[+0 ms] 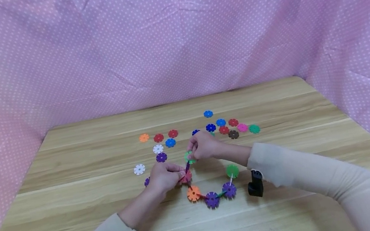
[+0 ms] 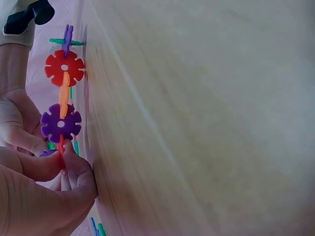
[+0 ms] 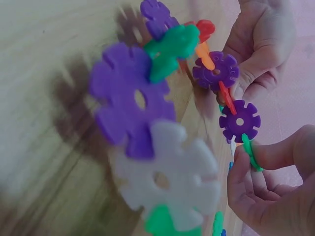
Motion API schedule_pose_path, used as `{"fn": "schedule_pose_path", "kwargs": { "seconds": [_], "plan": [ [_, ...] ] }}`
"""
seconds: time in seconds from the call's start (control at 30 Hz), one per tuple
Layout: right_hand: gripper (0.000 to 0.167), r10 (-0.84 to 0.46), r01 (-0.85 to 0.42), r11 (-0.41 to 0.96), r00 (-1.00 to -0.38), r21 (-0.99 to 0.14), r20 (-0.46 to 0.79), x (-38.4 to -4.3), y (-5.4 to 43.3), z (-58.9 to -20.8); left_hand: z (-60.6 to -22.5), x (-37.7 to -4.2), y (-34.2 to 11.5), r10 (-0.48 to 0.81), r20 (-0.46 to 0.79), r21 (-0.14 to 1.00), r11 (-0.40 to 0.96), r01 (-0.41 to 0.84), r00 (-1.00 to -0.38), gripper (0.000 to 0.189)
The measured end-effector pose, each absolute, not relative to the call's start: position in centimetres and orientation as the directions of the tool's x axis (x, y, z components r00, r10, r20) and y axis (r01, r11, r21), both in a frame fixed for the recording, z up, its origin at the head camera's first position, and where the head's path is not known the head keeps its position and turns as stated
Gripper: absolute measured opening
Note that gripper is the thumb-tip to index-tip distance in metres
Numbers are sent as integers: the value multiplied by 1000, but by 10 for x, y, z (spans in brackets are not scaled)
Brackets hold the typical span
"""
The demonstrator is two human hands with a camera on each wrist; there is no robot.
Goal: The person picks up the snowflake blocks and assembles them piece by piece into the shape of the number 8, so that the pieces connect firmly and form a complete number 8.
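A curved chain of slotted, flower-shaped plastic discs stands on the table in front of me. My left hand point(image 1: 161, 177) pinches a red disc point(image 2: 61, 147) near the chain's far left end. Beyond it a purple disc point(image 3: 239, 121) joins on, and my right hand point(image 1: 203, 145) pinches the green disc point(image 3: 250, 152) slotted into that purple one. Nearer me the chain runs through an orange disc point(image 1: 193, 193), a purple disc point(image 1: 212, 200) and another purple disc point(image 1: 229, 190). A white disc point(image 3: 165, 172) links to the light green disc point(image 1: 232, 171) at its right end.
Loose discs lie flat beyond the hands. At the left are an orange disc point(image 1: 144, 138) and a white disc point(image 1: 139, 169); at the right, a brown disc point(image 1: 234, 134) and a pink disc point(image 1: 242, 127). A pink dotted cloth point(image 1: 173, 51) hangs behind the wooden table point(image 1: 71, 185).
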State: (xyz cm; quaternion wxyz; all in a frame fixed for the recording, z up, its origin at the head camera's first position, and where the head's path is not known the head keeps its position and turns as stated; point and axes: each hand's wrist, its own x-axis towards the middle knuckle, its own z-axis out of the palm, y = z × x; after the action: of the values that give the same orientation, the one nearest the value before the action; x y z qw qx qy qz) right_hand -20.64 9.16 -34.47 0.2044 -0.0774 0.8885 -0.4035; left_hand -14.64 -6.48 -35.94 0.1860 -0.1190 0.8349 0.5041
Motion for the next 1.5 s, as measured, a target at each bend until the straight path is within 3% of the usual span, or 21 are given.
{"fn": "schedule_pose_path", "kwargs": {
  "seconds": [0.47,0.93,1.5],
  "plan": [
    [10,-326,114,634,-857,-765,-398,-208,99,-341,-359,-152,-72,59,-476,796,454,-401,-878,17],
    [13,-384,66,615,-845,-785,-372,-208,99,-332,-349,-158,-82,119,-510,801,426,-421,-852,23],
    [14,-303,84,581,-901,-809,-311,-206,96,-335,-350,-159,-84,139,-503,816,402,-415,-853,25]
  ]
}}
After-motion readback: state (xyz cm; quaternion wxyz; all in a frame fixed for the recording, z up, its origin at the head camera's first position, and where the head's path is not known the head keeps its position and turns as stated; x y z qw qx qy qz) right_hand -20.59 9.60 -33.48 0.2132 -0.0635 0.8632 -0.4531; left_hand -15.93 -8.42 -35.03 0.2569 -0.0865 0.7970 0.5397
